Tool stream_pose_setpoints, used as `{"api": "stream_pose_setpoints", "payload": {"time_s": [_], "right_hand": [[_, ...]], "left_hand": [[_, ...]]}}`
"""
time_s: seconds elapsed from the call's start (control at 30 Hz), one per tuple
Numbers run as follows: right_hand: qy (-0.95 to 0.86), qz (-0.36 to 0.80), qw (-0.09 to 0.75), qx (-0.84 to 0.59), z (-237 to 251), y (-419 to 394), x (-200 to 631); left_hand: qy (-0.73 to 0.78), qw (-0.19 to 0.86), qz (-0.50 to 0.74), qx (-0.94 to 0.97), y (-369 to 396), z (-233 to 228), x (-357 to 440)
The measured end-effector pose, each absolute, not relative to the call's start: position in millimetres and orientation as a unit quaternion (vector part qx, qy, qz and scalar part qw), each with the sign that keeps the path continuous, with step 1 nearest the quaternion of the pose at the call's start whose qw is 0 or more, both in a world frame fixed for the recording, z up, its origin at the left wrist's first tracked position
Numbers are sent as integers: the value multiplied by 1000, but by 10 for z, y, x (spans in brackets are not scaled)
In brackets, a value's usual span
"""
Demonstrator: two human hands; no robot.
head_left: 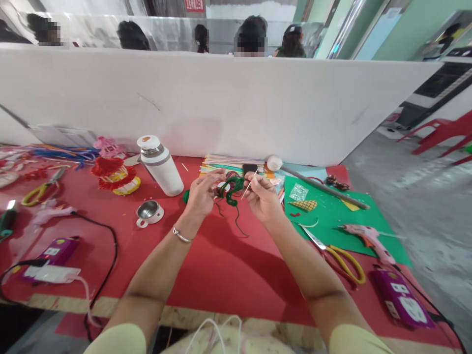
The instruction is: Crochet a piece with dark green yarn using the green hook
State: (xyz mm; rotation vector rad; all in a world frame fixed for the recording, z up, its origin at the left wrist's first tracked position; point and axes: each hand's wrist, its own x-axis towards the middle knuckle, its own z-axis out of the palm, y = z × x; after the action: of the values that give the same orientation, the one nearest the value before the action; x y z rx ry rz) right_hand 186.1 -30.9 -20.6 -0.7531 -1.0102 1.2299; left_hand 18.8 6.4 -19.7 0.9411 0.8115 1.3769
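Note:
My left hand (202, 192) pinches one end of a dark green crocheted yarn strip (232, 186), which curls between both hands above the red tabletop. In the fingers of my right hand (261, 196) is a thin pale crochet hook (250, 185), slanting across the strip's right end. Loose yarn tails (239, 223) dangle below the work. Beside my left wrist, a green yarn ball (186, 196) shows in part, the rest hidden by the hand. The hook's tip is too small to make out.
A white thermos (162, 169) and its steel cup (149, 211) stand left of my hands. Yellow-handled scissors (334, 255), a pink glue gun (370, 241) and a purple power strip (403, 300) lie to the right. A white partition (221, 103) rises behind; people sit beyond it.

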Motion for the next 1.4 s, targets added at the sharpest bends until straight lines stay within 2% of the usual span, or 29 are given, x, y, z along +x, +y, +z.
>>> {"api": "stream_pose_setpoints", "payload": {"time_s": [0.17, 0.3, 0.37, 0.53, 0.67, 0.8, 0.97, 1.17, 1.4], "right_hand": [[-421, 488, 695, -320, -184, -347, 1807], [-458, 432, 702, -334, -231, -369, 1752], [-492, 408, 692, -335, -239, -392, 1707], [-535, 385, 669, -342, -179, -484, 1594], [-529, 439, 650, -323, -192, -520, 1552], [-458, 496, 678, -289, -252, -442, 1616], [-354, 538, 709, -288, -195, -311, 1806], [-366, 554, 691, -285, -157, -356, 1795], [-446, 463, 683, -346, -197, -455, 1684]], "left_hand": [[414, 310, 646, 561, 75, -216, 102], [372, 231, 650, 621, -100, -136, 150], [319, 256, 638, 653, -202, -96, 203], [251, 405, 637, 606, -345, -100, 330], [265, 493, 649, 516, -322, -99, 316], [271, 560, 662, 419, -209, -23, 187], [282, 561, 664, 405, -67, -6, 70], [308, 572, 627, 430, -92, -72, 134], [331, 484, 620, 521, -260, -16, 249]]}}
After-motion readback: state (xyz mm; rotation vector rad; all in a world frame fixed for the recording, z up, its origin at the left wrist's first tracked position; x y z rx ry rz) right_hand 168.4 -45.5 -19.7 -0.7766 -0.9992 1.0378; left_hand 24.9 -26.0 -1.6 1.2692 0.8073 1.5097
